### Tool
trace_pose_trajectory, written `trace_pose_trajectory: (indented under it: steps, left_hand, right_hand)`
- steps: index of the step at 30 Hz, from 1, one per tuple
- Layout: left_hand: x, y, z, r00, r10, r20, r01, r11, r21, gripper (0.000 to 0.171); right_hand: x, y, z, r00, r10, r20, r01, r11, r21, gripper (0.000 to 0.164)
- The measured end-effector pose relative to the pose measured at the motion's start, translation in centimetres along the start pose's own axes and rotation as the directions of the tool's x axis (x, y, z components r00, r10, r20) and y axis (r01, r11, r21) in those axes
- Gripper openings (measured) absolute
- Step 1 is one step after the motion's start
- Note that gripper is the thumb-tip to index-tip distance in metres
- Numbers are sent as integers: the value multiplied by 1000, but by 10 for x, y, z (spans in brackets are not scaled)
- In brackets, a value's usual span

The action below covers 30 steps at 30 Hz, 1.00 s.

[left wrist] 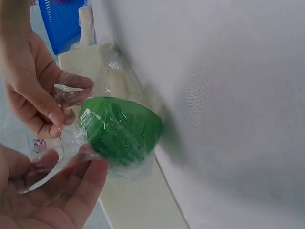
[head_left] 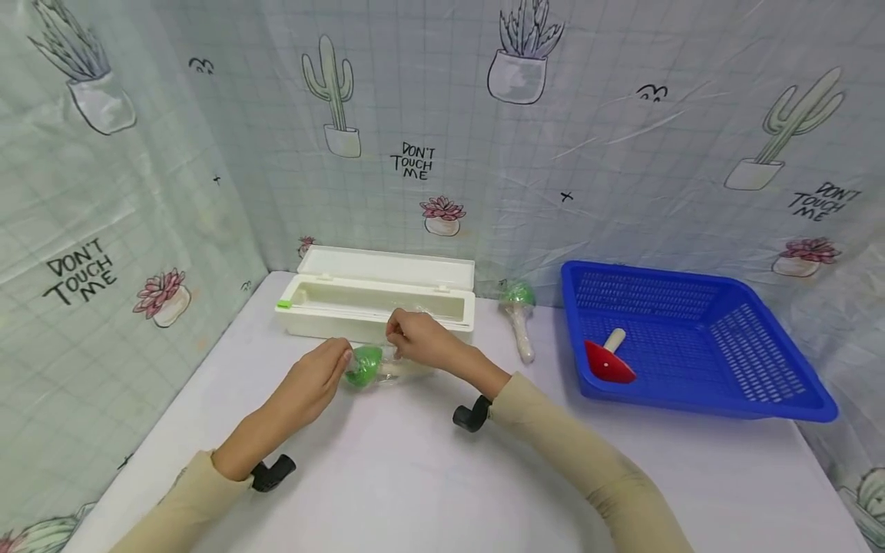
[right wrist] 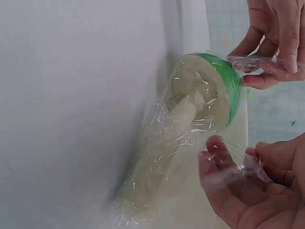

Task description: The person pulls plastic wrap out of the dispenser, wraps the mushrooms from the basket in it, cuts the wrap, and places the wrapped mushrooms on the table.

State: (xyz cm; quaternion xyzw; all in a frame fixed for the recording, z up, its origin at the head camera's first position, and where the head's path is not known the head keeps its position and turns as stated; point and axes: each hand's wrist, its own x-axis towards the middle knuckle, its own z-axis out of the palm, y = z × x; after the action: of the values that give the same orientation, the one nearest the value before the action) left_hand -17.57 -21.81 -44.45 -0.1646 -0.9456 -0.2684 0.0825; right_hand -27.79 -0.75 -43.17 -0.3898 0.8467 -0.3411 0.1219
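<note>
A mushroom-shaped piece with a green cap (head_left: 365,367) and a cream stem lies sideways on the table, wrapped loosely in clear cling film (right wrist: 164,152). At the cap end, my left hand (head_left: 314,384) pinches a gathered edge of the film between thumb and fingers. My right hand (head_left: 423,339) pinches another part of the film beside the stem. Both wrist views show the film stretched and wrinkled over the cap and along the stem. Just behind the hands stands a long white cling film box (head_left: 328,325), its lid raised.
Right of the box lies another green-capped mushroom piece (head_left: 517,294), wrapped in film. A blue basket (head_left: 705,403) on the right holds a red-capped piece (head_left: 608,364) with a cream stem. Patterned cloth (head_left: 470,153) hangs behind the table.
</note>
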Motion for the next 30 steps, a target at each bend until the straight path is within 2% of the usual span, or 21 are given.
trace_pose_trajectory:
  steps: [2, 5, 7, 10, 12, 15, 20, 22, 24, 25, 27, 29, 30]
  left_hand:
    - [-1, 0, 0, 999, -41, -25, 40, 998, -47, 25]
    - [-2, -1, -2, 991, -101, -86, 84, 980, -180, 29]
    - [-3, -3, -4, 982, -130, -140, 86, 955, -284, 31]
    - [-4, -7, -8, 969, -153, -196, 66, 919, -388, 33]
    - [-4, -9, -10, 962, -157, -224, 53, 910, -411, 34]
    - [-6, -11, -11, 947, -172, -271, 53, 916, -397, 31]
    - [-13, -17, -12, 923, -205, -327, 71, 923, -377, 29]
    - [-16, -20, -13, 930, -209, -302, 88, 926, -368, 25]
    - [-15, -21, -14, 952, -188, -243, 98, 935, -340, 20]
    - [-14, -22, -13, 965, -165, -202, 94, 942, -323, 26]
    - [-9, -23, -9, 987, -107, -119, 71, 959, -275, 54]
    - [-1, -24, -4, 998, -41, -48, 29, 974, -226, 79]
    - [2, -24, -1, 1000, -19, -22, 14, 979, -202, 86]
  right_hand:
    - [-2, 2, 2, 999, 29, 16, -30, 998, 48, 8]
    - [-4, 3, 5, 998, 53, 34, -56, 995, 87, 8]
    - [-3, 2, 7, 998, 54, 37, -56, 996, 64, 9]
    - [0, -3, 11, 998, 49, 50, -47, 998, -46, 23]
    - [4, -8, 15, 997, 50, 59, -41, 989, -143, 32]
    - [10, -15, 22, 995, 72, 63, -55, 971, -233, 35]
    - [13, -17, 21, 989, 100, 106, -76, 975, -208, 25]
    - [12, -16, 16, 986, 87, 140, -61, 982, -180, 22]
    - [12, -14, 12, 983, 65, 173, -39, 988, -148, 19]
    - [11, -14, 9, 980, 57, 188, -32, 991, -132, 17]
    - [10, -13, 3, 974, 46, 220, -26, 995, -95, 15]
    - [9, -13, -2, 968, 39, 247, -22, 997, -74, 13]
    - [8, -14, -5, 966, 37, 257, -20, 998, -67, 13]
